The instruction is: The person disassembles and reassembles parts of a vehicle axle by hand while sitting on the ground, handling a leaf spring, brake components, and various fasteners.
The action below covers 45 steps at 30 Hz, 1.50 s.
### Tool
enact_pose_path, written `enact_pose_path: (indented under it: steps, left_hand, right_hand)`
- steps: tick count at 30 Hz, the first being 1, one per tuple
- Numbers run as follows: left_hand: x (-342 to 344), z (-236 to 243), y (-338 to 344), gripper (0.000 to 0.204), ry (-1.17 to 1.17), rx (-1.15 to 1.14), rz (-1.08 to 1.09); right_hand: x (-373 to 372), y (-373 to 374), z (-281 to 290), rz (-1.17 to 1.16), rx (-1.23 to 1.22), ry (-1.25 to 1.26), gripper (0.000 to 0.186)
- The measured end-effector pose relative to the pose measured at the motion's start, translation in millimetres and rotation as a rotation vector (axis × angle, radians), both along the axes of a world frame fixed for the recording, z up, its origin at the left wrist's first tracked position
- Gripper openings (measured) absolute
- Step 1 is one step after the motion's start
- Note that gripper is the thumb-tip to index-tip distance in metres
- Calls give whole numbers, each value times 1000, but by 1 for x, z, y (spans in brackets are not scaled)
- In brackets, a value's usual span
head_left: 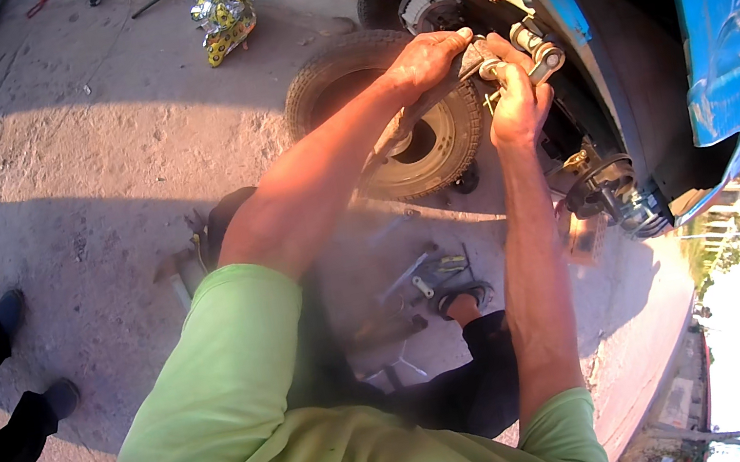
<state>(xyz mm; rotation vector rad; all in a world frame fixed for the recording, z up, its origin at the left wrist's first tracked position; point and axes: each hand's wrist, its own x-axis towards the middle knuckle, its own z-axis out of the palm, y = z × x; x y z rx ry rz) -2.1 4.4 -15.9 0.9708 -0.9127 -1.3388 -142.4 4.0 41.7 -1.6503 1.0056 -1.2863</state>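
My left hand (pixel 427 62) is closed at the end of a brown metal bar (pixel 472 61), its thumb and fingers near the tip. Close to it, my right hand (pixel 518 106) is closed with fingers bent around a small round metal fitting (pixel 490 69). A metal link with round, bolted ends (pixel 544 62) sits just beyond the right fingers, beside the vehicle's underside. Both hands are raised above a dusty tyre (pixel 464 137) on a rim, which lies on the ground. Part of the bar is hidden behind my left forearm.
A blue vehicle body (pixel 724 20) rises on the right, with a wheel hub (pixel 599 183) below it. Several tools (pixel 437 274) lie near my foot. A shiny yellow-and-silver packet (pixel 226 21) is on the concrete. Another person's shoes (pixel 61 397) stand at the left.
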Motion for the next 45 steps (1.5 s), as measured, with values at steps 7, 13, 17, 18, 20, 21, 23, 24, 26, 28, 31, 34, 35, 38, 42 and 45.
enact_pose_path:
  steps: [7,13,17,18,20,21,23,24,26,28,31,34,35,38,42,45]
  left_hand:
    - [-1,7,2,48,79,176,-41]
    - [14,20,0,52,-123,212,-80]
    - [26,23,-7,49,-251,171,-95]
    - [29,26,-5,49,-233,163,-104]
    - [34,33,-1,48,-198,145,-123]
    - [32,25,-5,49,-153,130,-117]
    - [28,19,-7,49,-78,124,-115]
    - [21,18,-5,49,4,157,-136]
    - [11,13,-1,48,149,182,-150]
    - [0,0,0,47,336,170,-146]
    - [-21,-6,5,48,425,156,-64]
    - [-41,-19,-1,48,456,119,33]
    - [-47,-30,-11,49,503,108,60]
    - [-53,-27,-13,51,545,151,54]
    - [-40,-18,-18,52,466,225,12]
    - [-29,-15,-25,51,398,257,-37]
  right_hand:
    - [-2,3,2,-66,-65,121,38]
    - [-4,7,13,16,-72,169,39]
    - [5,3,2,-30,143,-83,36]
    - [9,6,1,-47,149,-97,37]
    - [17,11,1,-82,160,-125,38]
    - [21,11,0,-89,118,-159,39]
    - [24,14,2,-101,127,-157,39]
    - [21,16,3,-119,132,-151,39]
    - [9,5,-3,-17,83,-124,39]
    - [0,1,-2,63,37,-16,39]
    - [-12,1,9,73,133,85,38]
    - [-18,-3,13,115,120,145,40]
    - [-17,-2,16,137,94,170,40]
    - [-29,-2,14,182,71,189,46]
    - [-42,11,-10,249,90,-104,67]
    - [-61,36,-48,209,290,20,89]
